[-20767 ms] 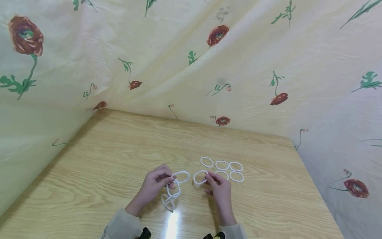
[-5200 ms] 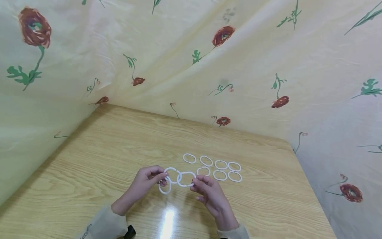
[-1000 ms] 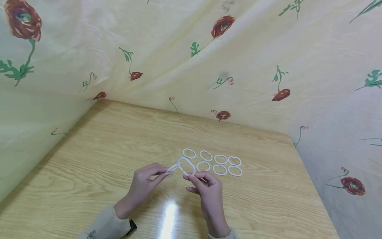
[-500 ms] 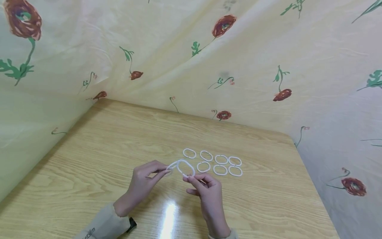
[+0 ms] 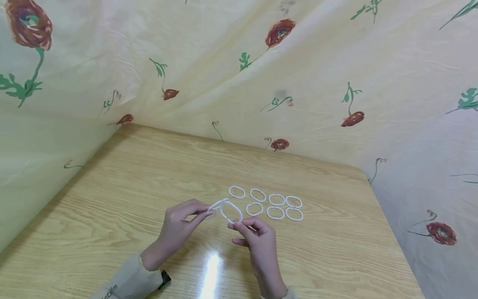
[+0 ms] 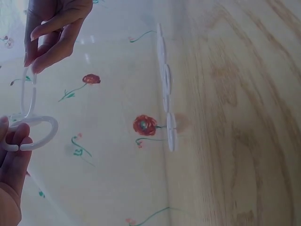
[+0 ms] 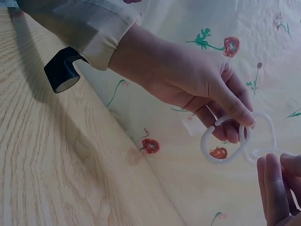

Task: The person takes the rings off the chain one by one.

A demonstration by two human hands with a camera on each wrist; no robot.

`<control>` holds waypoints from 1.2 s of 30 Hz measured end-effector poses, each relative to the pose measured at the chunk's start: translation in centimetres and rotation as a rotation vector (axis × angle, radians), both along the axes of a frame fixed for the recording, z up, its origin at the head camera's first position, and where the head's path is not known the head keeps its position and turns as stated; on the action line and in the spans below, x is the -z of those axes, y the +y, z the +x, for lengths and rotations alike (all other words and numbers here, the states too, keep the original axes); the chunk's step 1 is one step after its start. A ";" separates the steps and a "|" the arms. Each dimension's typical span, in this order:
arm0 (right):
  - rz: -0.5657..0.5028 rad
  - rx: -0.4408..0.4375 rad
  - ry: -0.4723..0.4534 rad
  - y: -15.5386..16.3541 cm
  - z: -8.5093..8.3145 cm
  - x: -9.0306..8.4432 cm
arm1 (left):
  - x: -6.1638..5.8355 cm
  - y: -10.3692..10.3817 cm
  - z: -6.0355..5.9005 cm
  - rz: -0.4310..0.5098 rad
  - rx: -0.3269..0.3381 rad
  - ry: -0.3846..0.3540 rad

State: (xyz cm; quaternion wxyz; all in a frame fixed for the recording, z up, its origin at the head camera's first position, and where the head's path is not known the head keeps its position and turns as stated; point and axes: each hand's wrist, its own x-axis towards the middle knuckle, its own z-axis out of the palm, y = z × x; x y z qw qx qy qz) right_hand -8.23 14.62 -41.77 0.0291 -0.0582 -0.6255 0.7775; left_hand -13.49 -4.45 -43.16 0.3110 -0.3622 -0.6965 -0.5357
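wooden table (image 5: 123, 195), hands pinching linked rings (image 5: 225, 207)

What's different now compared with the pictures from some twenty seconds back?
The chain in the hands has shrunk: the left hand once held several joined rings, now one ring, linked to the ring that the right hand pinches. The loose rings on the table grew from five to seven. Both hands still hold rings above the table.

Right hand (image 7: 277, 188) cut off by right wrist view's corner, only fingertips showing. Left hand (image 6: 11, 165) clipped at left wrist view's edge. Where linked rings (image 5: 225, 209) interlock: too small in head view.
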 end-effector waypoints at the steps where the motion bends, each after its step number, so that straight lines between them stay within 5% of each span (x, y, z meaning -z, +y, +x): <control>1: -0.001 0.003 -0.005 0.0 0.0 0.0 | 0.0 0.0 0.0 0.002 0.000 0.000; 13: -0.023 0.039 -0.058 0.6 -0.7 0.1 | 0.2 -0.1 0.6 0.055 -0.012 -0.073; 20: -0.066 0.044 -0.071 0.9 -1.0 0.2 | 0.0 -0.3 1.1 0.064 -0.013 -0.194; 36: -0.072 0.051 -0.129 1.4 -2.7 1.5 | -0.7 -0.8 2.3 0.131 0.069 -0.316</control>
